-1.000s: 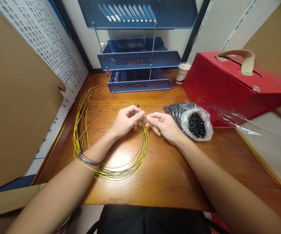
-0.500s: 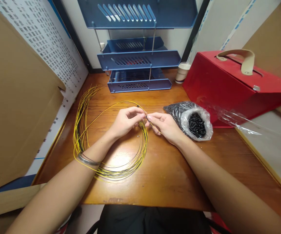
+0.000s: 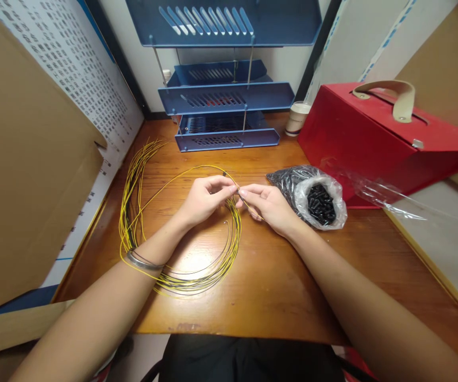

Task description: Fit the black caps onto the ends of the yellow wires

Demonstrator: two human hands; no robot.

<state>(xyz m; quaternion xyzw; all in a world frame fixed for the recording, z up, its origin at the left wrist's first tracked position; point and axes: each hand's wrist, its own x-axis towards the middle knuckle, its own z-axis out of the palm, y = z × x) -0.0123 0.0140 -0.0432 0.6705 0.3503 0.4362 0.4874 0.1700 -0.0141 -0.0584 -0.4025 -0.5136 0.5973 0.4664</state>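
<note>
Moderately bright; white glare on tabletop (image 3: 195, 257), 7 o'clock of centre. Dark corner, 2 o'clock. Edges stretched, wide-angle.

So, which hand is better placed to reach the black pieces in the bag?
Probably the right hand: it is beside the bag; the left hand is farther away. Both seem to hold wire.

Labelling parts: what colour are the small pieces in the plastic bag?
Black; the pieces show best in the head view.
</note>
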